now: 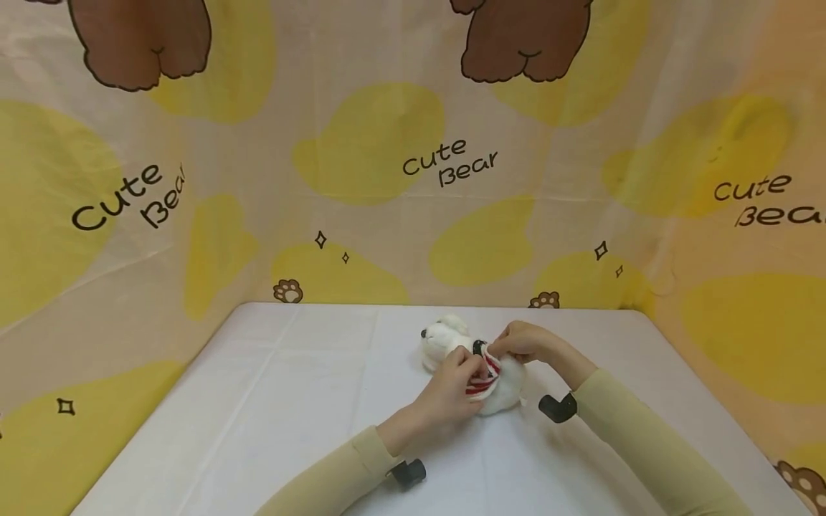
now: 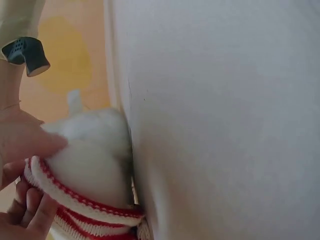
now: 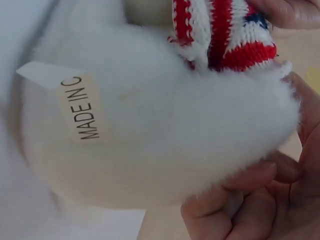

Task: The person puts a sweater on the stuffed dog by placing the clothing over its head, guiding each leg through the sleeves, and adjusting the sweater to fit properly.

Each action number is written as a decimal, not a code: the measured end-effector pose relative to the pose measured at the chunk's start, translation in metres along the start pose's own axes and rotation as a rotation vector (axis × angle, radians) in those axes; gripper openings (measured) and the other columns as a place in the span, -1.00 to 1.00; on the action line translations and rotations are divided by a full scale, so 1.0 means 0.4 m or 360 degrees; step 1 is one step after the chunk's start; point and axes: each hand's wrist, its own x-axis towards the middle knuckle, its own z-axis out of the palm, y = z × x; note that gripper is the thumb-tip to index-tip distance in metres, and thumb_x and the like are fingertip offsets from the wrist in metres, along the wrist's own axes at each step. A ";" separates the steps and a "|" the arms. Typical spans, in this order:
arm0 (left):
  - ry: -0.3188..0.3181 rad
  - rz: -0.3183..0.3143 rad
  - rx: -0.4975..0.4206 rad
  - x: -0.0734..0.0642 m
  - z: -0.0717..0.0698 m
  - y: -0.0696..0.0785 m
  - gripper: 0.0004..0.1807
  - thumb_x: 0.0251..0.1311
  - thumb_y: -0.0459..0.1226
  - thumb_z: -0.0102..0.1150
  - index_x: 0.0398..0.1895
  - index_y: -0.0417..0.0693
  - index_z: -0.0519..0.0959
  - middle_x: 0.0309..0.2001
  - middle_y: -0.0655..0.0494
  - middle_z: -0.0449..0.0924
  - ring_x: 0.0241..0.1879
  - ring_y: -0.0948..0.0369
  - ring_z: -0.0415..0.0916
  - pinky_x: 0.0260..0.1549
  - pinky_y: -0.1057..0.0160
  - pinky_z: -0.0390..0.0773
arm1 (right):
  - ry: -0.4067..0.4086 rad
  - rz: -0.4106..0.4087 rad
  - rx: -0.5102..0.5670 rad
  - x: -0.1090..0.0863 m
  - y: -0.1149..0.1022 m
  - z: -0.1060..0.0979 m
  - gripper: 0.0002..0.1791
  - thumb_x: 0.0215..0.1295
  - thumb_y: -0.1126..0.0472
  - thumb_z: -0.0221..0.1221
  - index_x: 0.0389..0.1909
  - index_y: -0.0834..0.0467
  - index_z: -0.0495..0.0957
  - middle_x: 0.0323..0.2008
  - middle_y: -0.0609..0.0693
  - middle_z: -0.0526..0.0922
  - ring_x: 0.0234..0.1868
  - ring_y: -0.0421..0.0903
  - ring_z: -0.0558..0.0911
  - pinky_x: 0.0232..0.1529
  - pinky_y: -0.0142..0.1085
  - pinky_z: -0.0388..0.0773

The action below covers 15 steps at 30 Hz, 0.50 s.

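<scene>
A white plush dog lies on the white table, its dark nose toward the left in the head view. Round its body is a red-and-white knitted sweater, bunched in folds, with a dark patch near the neck. My left hand pinches the sweater on the near side, its curled fingers partly covering it. On the far side my right hand grips the sweater's edge between thumb and fingers. The rolled knit edge shows in the left wrist view. A label sits on the plush's white fur.
The white table reaches back to a printed cloth wall with yellow patches and bears. Similar cloth hangs at both sides. Black wrist devices stick out below both sleeves.
</scene>
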 end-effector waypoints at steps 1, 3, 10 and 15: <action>0.0023 0.0020 0.0011 -0.001 0.000 -0.001 -0.61 -0.25 -0.44 0.39 -0.33 0.00 0.45 -0.30 0.18 0.33 -0.24 0.33 0.34 -0.23 0.52 0.39 | -0.0003 0.0011 0.0009 0.003 0.003 0.000 -0.81 0.06 0.22 0.17 -0.69 0.12 0.51 -0.82 -0.22 0.15 -0.76 -0.33 0.12 -0.67 -0.50 0.11; 0.0050 0.0033 -0.0048 -0.004 0.000 -0.002 -0.69 -0.22 -0.49 0.31 -0.38 -0.04 0.48 -0.34 0.17 0.39 -0.27 0.34 0.38 -0.26 0.53 0.41 | 0.0002 0.0033 0.0022 0.008 0.006 0.002 -0.79 0.08 0.20 0.17 -0.69 0.13 0.51 -0.82 -0.22 0.16 -0.76 -0.32 0.13 -0.67 -0.50 0.12; -0.0201 -0.0130 -0.0114 -0.003 -0.023 -0.013 -0.86 -0.19 -0.43 0.26 -0.58 0.01 0.59 -0.52 0.33 0.43 -0.46 0.48 0.32 -0.46 0.59 0.37 | -0.0007 0.0093 0.0086 0.011 0.007 -0.001 -0.67 0.15 0.15 0.16 -0.77 0.10 0.41 -0.80 -0.19 0.17 -0.73 -0.30 0.14 -0.65 -0.48 0.13; -0.0408 -0.0164 -0.0095 -0.002 -0.058 -0.022 -0.86 -0.22 -0.41 0.26 -0.67 0.04 0.57 -0.65 0.37 0.40 -0.55 0.47 0.27 -0.55 0.55 0.29 | -0.0112 0.0118 0.0208 0.012 0.013 -0.005 -0.68 0.13 0.20 0.14 -0.77 0.07 0.35 -0.77 -0.17 0.16 -0.68 -0.27 0.16 -0.62 -0.46 0.14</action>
